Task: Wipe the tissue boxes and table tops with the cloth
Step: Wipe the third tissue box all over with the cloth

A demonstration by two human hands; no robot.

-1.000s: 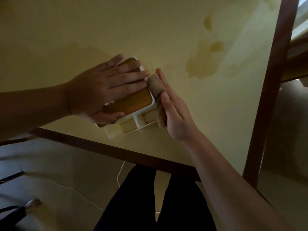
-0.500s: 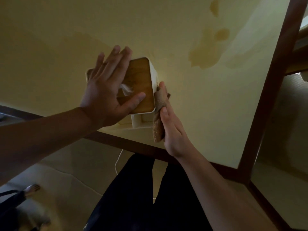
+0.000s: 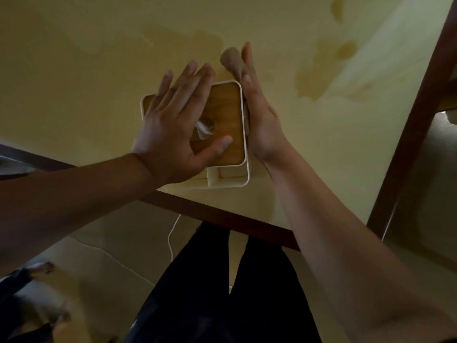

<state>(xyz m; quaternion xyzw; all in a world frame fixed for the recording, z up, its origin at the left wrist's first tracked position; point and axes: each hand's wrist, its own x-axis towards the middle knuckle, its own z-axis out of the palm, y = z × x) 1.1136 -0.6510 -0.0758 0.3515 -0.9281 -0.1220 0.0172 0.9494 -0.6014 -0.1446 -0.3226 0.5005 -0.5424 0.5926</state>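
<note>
**Wiping the side wall of the tissue box**

We stand at the near edge of the table [image 3: 99,58], and the tissue box [image 3: 226,120] sits on it close to that edge, white with a wooden lid and a tissue [image 3: 204,126] coming out of the slot. Our left hand [image 3: 173,129] lies flat on the lid, with the fingers straight and a little spread and the thumb resting on the wood; it presses and does not grasp. Our right hand [image 3: 259,115] stands on its edge along the right wall of the box, with the fingers straight and together, and it presses the cloth [image 3: 233,61] against this wall. The far end of the cloth comes out beyond the fingertips; the rest is hidden between palm and box.

We judge that the step in hand is the wiping of the right wall. To do it well, we should keep the left palm heavy on the lid, because the box looks light and the side push can slide it, or tip it toward the near edge. The cloth should stay flat under the whole palm, and the strokes should run along the full length of the wall, including the lower compartment at the near end. We should avoid catching the loose tissue.

The table shows darker stains [image 3: 321,70] to the right of the box; these are for the cloth afterwards.
</note>
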